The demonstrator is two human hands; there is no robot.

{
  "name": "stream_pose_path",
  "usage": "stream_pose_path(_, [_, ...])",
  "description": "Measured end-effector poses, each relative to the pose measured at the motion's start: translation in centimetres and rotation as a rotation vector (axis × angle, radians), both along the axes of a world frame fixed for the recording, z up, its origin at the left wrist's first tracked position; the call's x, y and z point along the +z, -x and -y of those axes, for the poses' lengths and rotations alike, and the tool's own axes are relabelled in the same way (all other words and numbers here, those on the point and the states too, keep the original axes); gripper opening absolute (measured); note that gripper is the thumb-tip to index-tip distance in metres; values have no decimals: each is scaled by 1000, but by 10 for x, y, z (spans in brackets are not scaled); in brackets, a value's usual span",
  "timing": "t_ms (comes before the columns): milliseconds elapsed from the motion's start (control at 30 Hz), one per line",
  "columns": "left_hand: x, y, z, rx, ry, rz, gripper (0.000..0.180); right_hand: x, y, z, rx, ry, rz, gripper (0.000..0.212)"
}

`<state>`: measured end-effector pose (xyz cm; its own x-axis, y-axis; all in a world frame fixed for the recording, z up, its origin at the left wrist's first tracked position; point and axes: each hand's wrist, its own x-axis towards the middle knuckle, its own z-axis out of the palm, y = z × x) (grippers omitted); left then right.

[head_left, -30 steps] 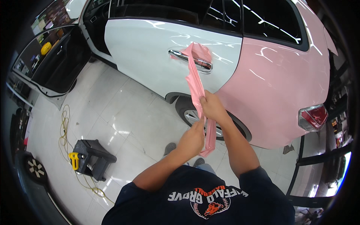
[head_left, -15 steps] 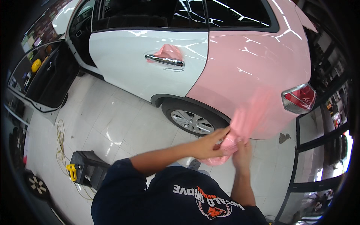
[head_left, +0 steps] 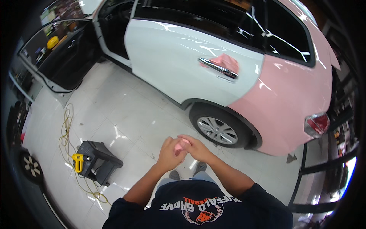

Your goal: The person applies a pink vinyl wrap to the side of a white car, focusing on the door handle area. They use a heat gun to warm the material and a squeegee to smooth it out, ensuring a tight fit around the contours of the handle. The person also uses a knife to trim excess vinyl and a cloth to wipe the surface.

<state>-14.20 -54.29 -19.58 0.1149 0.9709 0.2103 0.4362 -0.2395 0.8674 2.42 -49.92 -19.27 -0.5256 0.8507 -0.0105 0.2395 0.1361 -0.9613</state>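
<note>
My left hand (head_left: 168, 152) and my right hand (head_left: 194, 147) press together in front of my chest, closed around a crumpled wad of pink film (head_left: 179, 145); only a small part of it shows between the fingers. Ahead stands a car (head_left: 198, 65) with a white rear door and a pink rear quarter (head_left: 289, 103). A scrap of pink film (head_left: 228, 62) still clings behind the chrome door handle (head_left: 218, 68). Both hands are well clear of the car, above the tiled floor.
A black step stool (head_left: 101, 162) with a yellow heat gun (head_left: 78, 162) on it stands to my left, with a yellow cable (head_left: 65, 128) looping over the floor. The front door (head_left: 61, 57) hangs open at far left. The rear wheel (head_left: 217, 129) is just ahead. A loose wheel (head_left: 30, 166) lies at far left.
A long pink film strip stretched from the door handle to my hands; it came off and my hands have balled it up small. My view has swung back leftward.
</note>
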Motion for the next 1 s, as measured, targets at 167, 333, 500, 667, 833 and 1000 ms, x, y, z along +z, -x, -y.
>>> stream_pose_path(167, [-15, 58, -39, 280, -101, 537, 59, -17, 89, -50, -185, 461, -400, 30])
stream_pose_path(333, [-51, 91, -94, 261, 341, 1042, 53, 3, 155, -114, -158, -115, -206, 29])
stream_pose_path(500, [-33, 152, -162, 600, 301, 973, 48, -12, 196, -186, 167, -272, 72, 38])
stream_pose_path(667, [-41, 227, -217, 626, 333, 596, 37, -33, 238, -257, 324, -1, -1, 36])
stream_pose_path(833, [-36, 289, -262, 743, 107, 909, 32, -32, 326, -313, 573, -131, 192, 38])
stream_pose_path(1000, [-84, 391, -277, 867, 152, 967, 30, -45, 426, -374, 780, -89, 289, 47])
